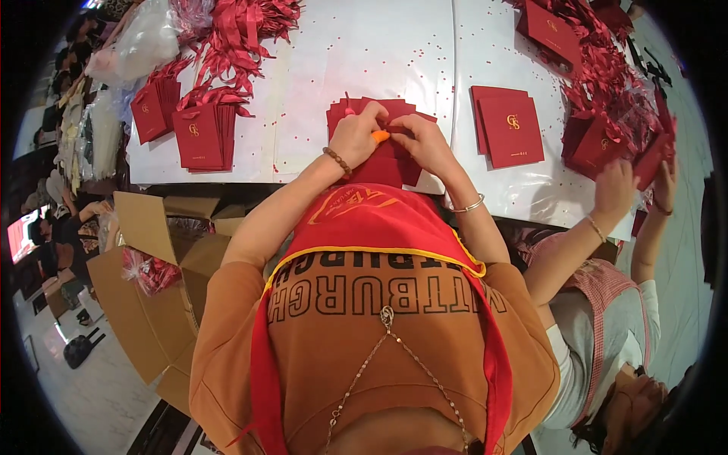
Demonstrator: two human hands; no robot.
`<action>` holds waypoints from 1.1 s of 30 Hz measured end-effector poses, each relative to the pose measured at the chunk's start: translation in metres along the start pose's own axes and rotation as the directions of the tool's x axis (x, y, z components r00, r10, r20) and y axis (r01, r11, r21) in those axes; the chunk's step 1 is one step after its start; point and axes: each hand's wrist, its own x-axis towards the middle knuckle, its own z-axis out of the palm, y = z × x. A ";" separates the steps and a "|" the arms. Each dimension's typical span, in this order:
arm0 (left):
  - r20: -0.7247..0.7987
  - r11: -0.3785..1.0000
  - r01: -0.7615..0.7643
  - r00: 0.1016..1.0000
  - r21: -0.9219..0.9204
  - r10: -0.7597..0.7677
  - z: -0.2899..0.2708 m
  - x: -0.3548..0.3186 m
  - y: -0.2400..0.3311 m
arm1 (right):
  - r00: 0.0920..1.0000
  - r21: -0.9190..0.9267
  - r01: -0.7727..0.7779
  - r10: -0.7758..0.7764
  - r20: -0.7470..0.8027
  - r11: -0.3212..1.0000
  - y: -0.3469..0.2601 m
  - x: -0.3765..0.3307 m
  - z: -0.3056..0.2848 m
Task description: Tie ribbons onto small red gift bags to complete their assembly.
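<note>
In front of me, at the near edge of the white table, lies a fanned pile of flat red paper bags (390, 168). My left hand (358, 138) is closed over the pile, its fingers bent on the top bag. A bright orange piece (380, 136) shows at its thumb; it looks like a finger cover, partly hidden. My right hand (422, 142) meets it from the other side, thumb and fingers pinching the top bag's upper edge. Both sets of fingertips nearly touch and hide the spot they work on.
Ribboned red bags (203, 136) stand at left; two flat red bags (516, 127) lie at right. Red ribbons (246, 34) heap up behind. A co-worker's hands (618, 189) handle bags at far right. An open cardboard box (148, 227) stands left of me. Red specks dot the white table (364, 45).
</note>
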 end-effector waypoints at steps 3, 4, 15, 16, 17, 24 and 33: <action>0.132 0.953 0.005 0.990 0.301 -0.047 -0.017 0.007 0.014 | 0.999 0.000 0.026 -0.026 -0.031 1.000 0.001 -0.005 0.000; 0.148 0.964 0.024 0.987 0.264 -0.065 -0.025 0.011 0.013 | 0.999 0.000 0.028 -0.028 -0.029 1.000 -0.001 -0.005 0.001; 0.700 0.983 0.085 0.692 0.162 -0.176 -0.049 0.073 0.000 | 0.992 -0.131 0.119 -0.123 -0.021 0.984 -0.018 0.000 0.006; 0.716 0.977 0.092 0.668 0.190 -0.203 -0.050 0.076 0.000 | 0.992 -0.132 0.120 -0.124 -0.020 0.984 -0.018 0.000 0.006; 0.731 0.971 0.099 0.643 0.218 -0.230 -0.051 0.077 0.000 | 0.994 -0.152 0.106 -0.107 -0.002 0.983 -0.019 0.001 0.006; 0.751 0.977 0.091 0.627 0.194 -0.208 -0.048 0.075 0.007 | 0.995 -0.109 0.102 -0.102 0.008 0.989 -0.018 0.001 0.006; 0.279 0.939 0.328 0.916 -0.108 -0.288 -0.039 0.069 -0.017 | 0.997 -0.082 0.072 -0.071 0.012 0.994 -0.020 -0.001 0.005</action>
